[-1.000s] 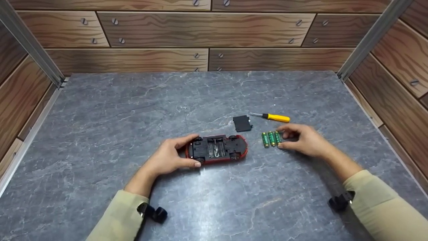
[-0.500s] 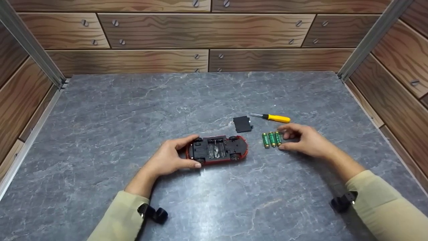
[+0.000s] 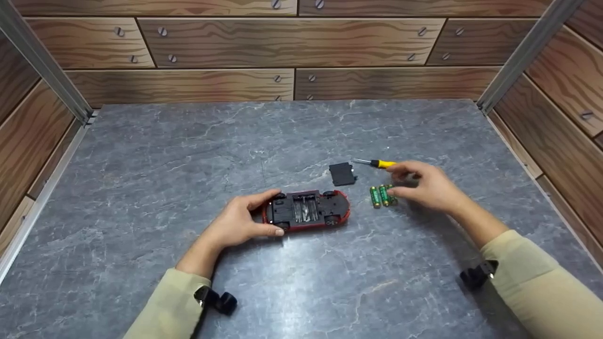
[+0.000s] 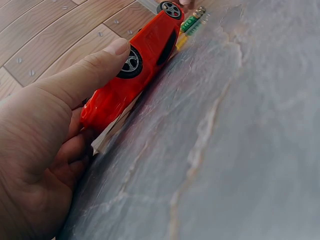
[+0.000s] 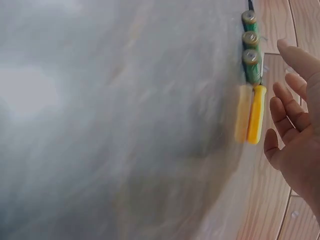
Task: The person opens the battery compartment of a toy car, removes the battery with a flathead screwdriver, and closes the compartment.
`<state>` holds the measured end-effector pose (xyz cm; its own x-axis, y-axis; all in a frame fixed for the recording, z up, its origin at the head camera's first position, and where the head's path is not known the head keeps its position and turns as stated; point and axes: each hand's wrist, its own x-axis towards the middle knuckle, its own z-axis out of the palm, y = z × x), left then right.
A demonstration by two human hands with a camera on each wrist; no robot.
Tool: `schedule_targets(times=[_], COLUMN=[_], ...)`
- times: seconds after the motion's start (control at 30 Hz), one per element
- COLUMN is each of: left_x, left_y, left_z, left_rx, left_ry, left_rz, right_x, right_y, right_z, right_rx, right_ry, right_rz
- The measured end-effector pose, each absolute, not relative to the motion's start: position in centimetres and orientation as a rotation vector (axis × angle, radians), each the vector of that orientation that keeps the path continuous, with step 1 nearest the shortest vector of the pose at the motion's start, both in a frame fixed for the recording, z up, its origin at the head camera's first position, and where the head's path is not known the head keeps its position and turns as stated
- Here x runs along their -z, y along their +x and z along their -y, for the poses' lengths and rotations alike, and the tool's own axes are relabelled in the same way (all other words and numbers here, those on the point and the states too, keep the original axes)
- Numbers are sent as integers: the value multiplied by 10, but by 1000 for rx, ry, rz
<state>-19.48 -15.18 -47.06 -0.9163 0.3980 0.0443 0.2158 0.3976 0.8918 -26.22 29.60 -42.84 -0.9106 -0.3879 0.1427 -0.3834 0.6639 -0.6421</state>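
Note:
A red toy car (image 3: pixel 332 207) lies wheels up on the table, its battery compartment (image 3: pixel 305 209) uncovered in the black underside. My left hand (image 3: pixel 235 221) grips the car's left end, the thumb (image 4: pixel 100 65) along its near side by a wheel. Three green batteries (image 3: pixel 384 195) lie side by side to the right of the car. Above the rightmost one hovers my right hand (image 3: pixel 426 188), partly hiding it. In the right wrist view the batteries (image 5: pixel 251 65) stay on the table, apart from the loosely bent fingers (image 5: pixel 285 112), which hold nothing.
Behind the batteries lies a screwdriver (image 3: pixel 384 164), its yellow handle partly covered by my right hand. A flat black cover (image 3: pixel 342 174) rests between it and the car. Wood-patterned walls (image 3: pixel 292 42) enclose the marbled grey table (image 3: pixel 188 141) at the back and sides.
My right hand has risen from beside the rightmost battery and shifted slightly away from me, now overlapping the screwdriver handle. The left hand and car have stayed put.

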Motion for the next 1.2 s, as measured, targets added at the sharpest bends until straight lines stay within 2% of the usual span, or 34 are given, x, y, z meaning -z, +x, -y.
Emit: schedule_targets(times=[0.6, 0.87, 1.2], left_x=[471, 470, 470], left_y=[-195, -195, -195], left_z=[152, 152, 152], left_rx=[-1516, -1510, -1534], left_ry=[540, 530, 548], left_rz=[-2488, -2492, -2485], right_x=[425, 430, 427], right_y=[-290, -299, -303], right_z=[-237, -228, -223], right_rx=[971, 913, 823], right_ry=[-710, -767, -693], right_rz=[-2771, -2806, -2788])
